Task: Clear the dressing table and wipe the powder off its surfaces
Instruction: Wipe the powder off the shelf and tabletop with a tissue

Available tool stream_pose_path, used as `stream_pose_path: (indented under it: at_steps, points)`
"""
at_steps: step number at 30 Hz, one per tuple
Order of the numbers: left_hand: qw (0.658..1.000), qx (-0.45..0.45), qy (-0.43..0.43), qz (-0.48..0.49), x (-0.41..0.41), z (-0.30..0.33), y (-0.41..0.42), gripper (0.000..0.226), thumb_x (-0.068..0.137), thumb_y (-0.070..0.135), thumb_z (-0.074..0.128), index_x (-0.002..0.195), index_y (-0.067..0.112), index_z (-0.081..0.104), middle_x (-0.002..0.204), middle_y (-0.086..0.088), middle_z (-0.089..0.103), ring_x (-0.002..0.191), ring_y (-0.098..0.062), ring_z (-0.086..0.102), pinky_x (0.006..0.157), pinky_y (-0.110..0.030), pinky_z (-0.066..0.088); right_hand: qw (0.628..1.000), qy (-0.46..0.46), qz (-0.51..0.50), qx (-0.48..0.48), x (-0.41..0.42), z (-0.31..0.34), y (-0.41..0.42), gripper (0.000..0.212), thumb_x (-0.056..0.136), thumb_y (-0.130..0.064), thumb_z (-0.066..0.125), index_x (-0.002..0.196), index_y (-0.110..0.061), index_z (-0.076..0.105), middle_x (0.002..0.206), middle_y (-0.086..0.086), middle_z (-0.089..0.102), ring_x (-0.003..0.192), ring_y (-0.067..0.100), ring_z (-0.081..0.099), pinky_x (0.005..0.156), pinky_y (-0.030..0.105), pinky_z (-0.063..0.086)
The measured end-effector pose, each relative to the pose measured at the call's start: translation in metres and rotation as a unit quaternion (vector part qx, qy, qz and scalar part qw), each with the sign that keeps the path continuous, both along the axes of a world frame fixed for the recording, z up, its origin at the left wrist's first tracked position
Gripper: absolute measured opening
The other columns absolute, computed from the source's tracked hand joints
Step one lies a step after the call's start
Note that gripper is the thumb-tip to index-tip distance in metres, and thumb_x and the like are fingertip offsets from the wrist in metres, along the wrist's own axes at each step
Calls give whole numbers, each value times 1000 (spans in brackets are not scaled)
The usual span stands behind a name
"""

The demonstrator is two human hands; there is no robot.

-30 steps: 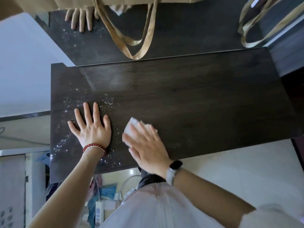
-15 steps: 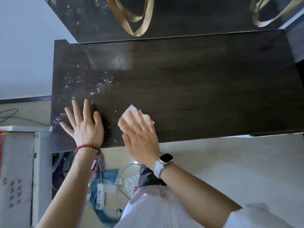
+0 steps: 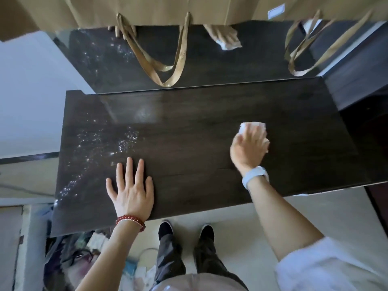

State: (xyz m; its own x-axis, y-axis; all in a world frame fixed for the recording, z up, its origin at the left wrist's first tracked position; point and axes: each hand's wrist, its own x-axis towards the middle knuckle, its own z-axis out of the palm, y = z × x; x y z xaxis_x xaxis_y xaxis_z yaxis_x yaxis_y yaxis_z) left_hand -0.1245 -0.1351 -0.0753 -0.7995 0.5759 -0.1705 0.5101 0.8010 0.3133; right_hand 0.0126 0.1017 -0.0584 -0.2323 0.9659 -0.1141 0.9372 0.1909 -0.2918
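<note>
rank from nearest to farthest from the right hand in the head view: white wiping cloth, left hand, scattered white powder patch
1. White wiping cloth: under the right hand, pressed on the dark wooden table top.
2. Left hand: flat on the table's near left.
3. Scattered white powder patch: farther left.

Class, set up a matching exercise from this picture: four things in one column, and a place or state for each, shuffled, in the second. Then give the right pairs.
Things
1. left hand
2. right hand
3. white powder
4. red bead bracelet

Places or states
A. scattered over the table's left part
B. pressing a white tissue on the dressing table
C. round the left wrist
D. flat on the table, fingers spread

Pairs: 1-D, 2-B, 3-A, 4-C
</note>
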Motion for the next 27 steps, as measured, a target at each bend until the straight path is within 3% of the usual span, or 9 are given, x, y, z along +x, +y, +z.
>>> stream_pose_path:
  at_steps: [2,3,6,10,12,15,18,23,27]
  points:
    - [1000,6,-1,-2,-3,0,-3,45,94,32,37,138,30,32,153,0,22,142,-21,9,112,-48,1,982,7,188,31,-38,2,-54,32,76,-22,36,107,-22,44,129,6,42,124,31,34,92,48,35]
    - [1000,19,-10,5,-6,2,-4,43,94,30,37,137,29,35,152,0,24,141,-20,11,112,-46,2,960,37,274,28,-49,0,-86,34,73,-19,39,106,-23,43,130,5,42,126,31,33,95,48,33]
    - [996,86,-19,32,-14,10,-9,38,95,18,40,133,18,43,147,-5,35,140,-22,20,113,-45,10,904,132,401,-65,-56,-4,-153,54,79,-1,41,132,-17,38,149,9,30,141,27,16,116,41,6]
    - [987,146,0,71,-13,24,-21,36,93,10,43,129,8,47,142,-13,41,137,-30,26,113,-48,16,827,323,291,-356,-43,12,-151,40,94,-5,35,133,-14,35,136,0,46,126,12,41,105,27,34]
    - [983,164,10,87,-6,32,-23,39,90,15,40,127,6,49,140,-16,43,135,-32,29,112,-48,19,808,378,186,-411,-46,25,-140,29,94,-13,41,123,-11,42,124,-2,52,115,12,50,92,25,41]
    - [981,179,43,57,14,39,-20,41,83,13,41,122,3,51,134,-19,48,129,-36,39,105,-50,30,881,331,142,-308,-49,30,-121,24,91,-15,49,111,-3,56,121,10,57,114,20,51,94,30,40]
    - [986,138,58,-75,36,35,1,43,80,9,49,123,3,51,132,-22,49,125,-39,43,99,-51,38,935,245,203,-154,-34,25,-98,35,95,-11,40,128,-3,47,141,11,43,134,22,35,111,31,26]
    - [990,-7,24,-138,50,8,61,57,95,30,31,144,12,10,155,-12,5,142,-27,0,115,-41,1,960,-37,277,18,23,-14,-67,50,95,-27,35,143,-17,24,154,8,24,143,25,17,115,47,14]
    - [979,-42,52,-190,47,-4,38,56,95,37,26,144,11,15,154,-12,13,142,-28,6,113,-40,0,973,-43,222,39,19,-27,-74,54,93,-33,34,143,-16,22,153,9,26,142,27,21,114,50,13]
